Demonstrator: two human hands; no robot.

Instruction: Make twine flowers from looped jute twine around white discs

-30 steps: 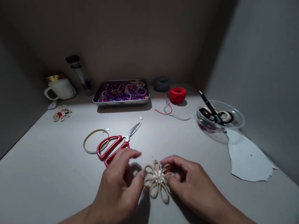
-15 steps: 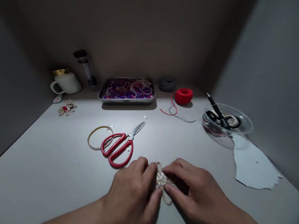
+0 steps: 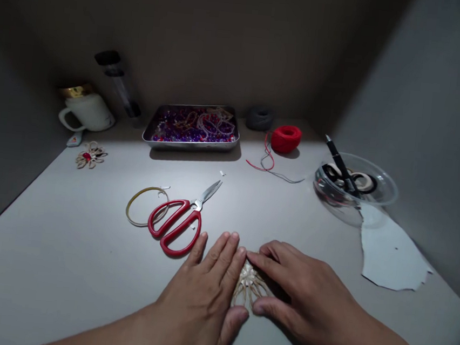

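Note:
A small flower of looped beige twine (image 3: 249,287) lies flat on the grey table (image 3: 64,243), near the front edge. My left hand (image 3: 202,294) lies palm down over its left side with the fingers stretched out together. My right hand (image 3: 299,298) covers its right side, forefinger and thumb touching the loops. Most of the flower is hidden under the two hands. Red-handled scissors (image 3: 179,219) lie just to the left of my left fingertips.
A yellow-green ring (image 3: 144,213) lies beside the scissors. At the back stand a metal tray of purple beads (image 3: 191,127), red thread spool (image 3: 285,138), grey spool (image 3: 259,117), white mug (image 3: 85,111) and second twine flower (image 3: 90,155). At right: glass bowl with pen (image 3: 354,185), torn paper (image 3: 391,253).
My hands have closed in from loosely pinching the twine flower's edges to lying flat on it, pressing it to the table. The view has shifted a little.

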